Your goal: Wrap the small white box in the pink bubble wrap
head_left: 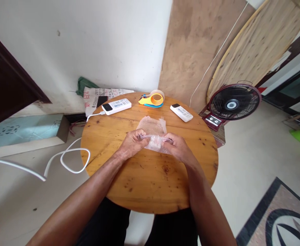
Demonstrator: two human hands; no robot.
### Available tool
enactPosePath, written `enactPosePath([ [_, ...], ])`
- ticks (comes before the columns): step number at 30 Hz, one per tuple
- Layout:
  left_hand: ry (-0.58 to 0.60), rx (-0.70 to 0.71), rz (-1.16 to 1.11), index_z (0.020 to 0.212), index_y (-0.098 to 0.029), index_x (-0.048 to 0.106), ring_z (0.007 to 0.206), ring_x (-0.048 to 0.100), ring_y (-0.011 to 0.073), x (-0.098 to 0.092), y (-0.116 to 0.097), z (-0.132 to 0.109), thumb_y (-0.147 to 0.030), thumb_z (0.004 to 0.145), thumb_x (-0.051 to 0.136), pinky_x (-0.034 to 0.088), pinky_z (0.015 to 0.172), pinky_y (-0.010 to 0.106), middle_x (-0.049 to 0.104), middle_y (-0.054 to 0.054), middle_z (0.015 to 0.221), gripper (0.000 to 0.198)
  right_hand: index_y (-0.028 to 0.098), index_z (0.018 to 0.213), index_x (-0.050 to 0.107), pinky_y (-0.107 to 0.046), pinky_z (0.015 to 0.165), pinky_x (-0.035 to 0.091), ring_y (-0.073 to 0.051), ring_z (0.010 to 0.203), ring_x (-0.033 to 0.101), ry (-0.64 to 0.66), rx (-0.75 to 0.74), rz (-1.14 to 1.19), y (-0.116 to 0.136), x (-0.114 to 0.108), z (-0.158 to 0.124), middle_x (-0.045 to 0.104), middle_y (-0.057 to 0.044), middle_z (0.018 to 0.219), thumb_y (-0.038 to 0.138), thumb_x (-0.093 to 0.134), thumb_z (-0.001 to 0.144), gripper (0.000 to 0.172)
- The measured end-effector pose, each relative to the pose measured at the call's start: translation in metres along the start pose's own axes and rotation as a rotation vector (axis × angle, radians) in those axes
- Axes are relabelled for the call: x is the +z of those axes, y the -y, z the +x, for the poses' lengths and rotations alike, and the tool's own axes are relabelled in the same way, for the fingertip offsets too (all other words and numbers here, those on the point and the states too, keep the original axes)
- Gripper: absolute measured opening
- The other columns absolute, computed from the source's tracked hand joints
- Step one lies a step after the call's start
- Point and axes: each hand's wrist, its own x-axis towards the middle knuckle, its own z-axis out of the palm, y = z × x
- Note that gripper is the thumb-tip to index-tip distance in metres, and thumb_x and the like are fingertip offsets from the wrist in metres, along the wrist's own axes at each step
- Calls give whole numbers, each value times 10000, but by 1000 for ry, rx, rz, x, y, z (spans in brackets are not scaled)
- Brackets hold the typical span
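Note:
A clear sheet of bubble wrap lies on the round wooden table, its near part folded over a small pale bundle. My left hand pinches the folded edge at the left. On the opposite end, my right hand grips the same fold between thumb and fingers. Whatever is inside the bundle cannot be made out through the plastic. Beyond the sheet sits a yellow tape dispenser with a roll of clear tape, and something blue lies under it.
White devices with dark screens lie at the back left and back right of the table; a white cable runs off the left one. A dark fan stands beyond the right edge. A printed sack is behind the table.

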Motion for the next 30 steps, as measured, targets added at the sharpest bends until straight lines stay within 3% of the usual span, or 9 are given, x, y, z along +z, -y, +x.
enactPosePath([
  [4,49,5,-21,695,-162,525,713,583,117,1,0,-1,-328,684,681,436,622,220,672,42,900,228,189,915,662,-226,582,359,-135,673,523,50,8,-20,4,-4,-2,629,9,743,283,545,819,178],
  [7,83,32,25,887,-167,581,954,614,178,1,0,-1,-281,657,708,479,772,269,654,87,1114,286,199,916,659,-229,585,356,-137,672,522,31,18,-29,4,-4,-3,635,8,750,287,552,817,171],
  [9,111,48,78,923,-168,600,1003,609,191,1,1,0,-292,658,723,472,848,296,660,85,1114,318,201,923,658,-230,586,353,-138,672,521,19,24,-29,3,-3,-3,637,8,751,290,551,819,173],
  [11,135,45,101,833,-158,610,989,617,190,0,3,1,-325,683,718,464,862,298,663,87,1123,248,198,929,655,-232,582,346,-139,667,516,30,24,-36,3,-2,-3,633,8,738,294,551,823,177],
  [14,152,22,85,712,-146,585,895,626,173,1,5,1,-363,736,674,469,769,271,669,86,1098,236,195,932,649,-235,576,333,-142,666,509,41,15,-51,5,-3,-4,625,9,730,312,539,838,186],
  [23,144,31,-3,667,-144,572,636,527,94,6,4,0,-363,720,672,391,568,209,651,31,831,246,186,698,540,-237,565,284,-119,628,456,40,0,-156,14,-8,-5,527,34,654,266,480,851,183],
  [30,119,19,17,617,-153,571,713,558,124,5,4,2,-373,696,671,430,619,231,660,52,869,254,190,700,537,-242,579,284,-127,651,475,48,39,-182,13,-8,-5,558,21,684,273,462,856,192],
])
